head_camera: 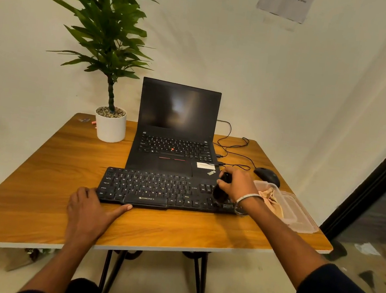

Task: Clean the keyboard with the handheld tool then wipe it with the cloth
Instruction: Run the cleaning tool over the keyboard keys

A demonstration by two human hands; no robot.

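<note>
A black external keyboard (152, 189) lies on the wooden table (164, 230) in front of a laptop. My right hand (237, 184) grips a black handheld brush (221, 191), whose dark bristles rest on the keyboard's right end near the number pad. My left hand (89, 211) lies flat on the table at the keyboard's near left corner, thumb stretched along its front edge. A tan cloth (271, 201) sits crumpled in a clear plastic container (298, 214) just right of the keyboard.
An open black laptop (177, 129) stands behind the keyboard. A white potted plant (110, 124) is at the back left. A black mouse (267, 176) and its cables lie at the back right. The table's near edge runs just past my forearms.
</note>
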